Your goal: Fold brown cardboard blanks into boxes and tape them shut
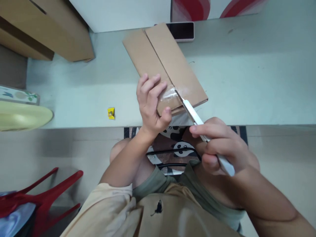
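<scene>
A flat brown cardboard box [170, 56] lies tilted on the pale table, its lengthwise seam running toward me. Clear tape [169, 93] crosses the seam near the box's close end. My left hand [151, 102] grips the left side of that end, with several fingers on top and the thumb at the near edge. In my right hand [222, 148] is a white-handled utility knife [194, 112], the fingers wrapped around its handle. The blade is out, and its tip meets the seam at the tape. Whether the tape is cut there I cannot tell.
Behind the box lies a phone [184, 31], partly covered by it. A small yellow packet [111, 113] sits near the table's front edge. Large cartons [66, 29] and a yellow rounded object [24, 115] stand at left. A red chair [46, 197] is on the floor.
</scene>
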A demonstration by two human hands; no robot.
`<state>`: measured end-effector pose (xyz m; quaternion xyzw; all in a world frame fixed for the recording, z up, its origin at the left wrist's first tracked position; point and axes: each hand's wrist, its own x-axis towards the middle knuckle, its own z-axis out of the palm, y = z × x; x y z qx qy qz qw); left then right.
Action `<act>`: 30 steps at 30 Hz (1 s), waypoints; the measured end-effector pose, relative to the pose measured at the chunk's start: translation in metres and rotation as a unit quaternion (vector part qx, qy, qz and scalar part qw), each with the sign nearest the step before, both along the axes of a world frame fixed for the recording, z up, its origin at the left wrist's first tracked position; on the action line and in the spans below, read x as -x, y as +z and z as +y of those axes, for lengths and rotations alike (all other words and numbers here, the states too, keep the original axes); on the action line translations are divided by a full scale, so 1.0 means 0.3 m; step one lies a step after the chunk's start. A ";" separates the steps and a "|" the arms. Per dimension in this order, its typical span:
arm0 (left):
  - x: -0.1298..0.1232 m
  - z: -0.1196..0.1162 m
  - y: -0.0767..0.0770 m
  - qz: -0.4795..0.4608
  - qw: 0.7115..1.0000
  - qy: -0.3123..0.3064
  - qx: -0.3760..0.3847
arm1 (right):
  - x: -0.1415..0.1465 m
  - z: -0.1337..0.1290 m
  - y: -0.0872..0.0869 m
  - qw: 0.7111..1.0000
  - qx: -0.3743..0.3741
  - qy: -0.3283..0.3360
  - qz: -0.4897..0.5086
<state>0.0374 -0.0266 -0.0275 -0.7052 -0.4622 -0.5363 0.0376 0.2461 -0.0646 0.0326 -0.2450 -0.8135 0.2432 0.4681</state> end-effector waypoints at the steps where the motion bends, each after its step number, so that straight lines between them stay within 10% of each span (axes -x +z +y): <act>1: 0.002 0.000 -0.002 0.000 1.000 -0.003 0.007 | 0.012 0.003 -0.006 1.000 -0.020 0.017 0.017; 30: 0.019 0.010 -0.013 -0.015 0.999 0.001 0.039 | 0.118 -0.003 -0.005 0.986 0.069 0.019 0.152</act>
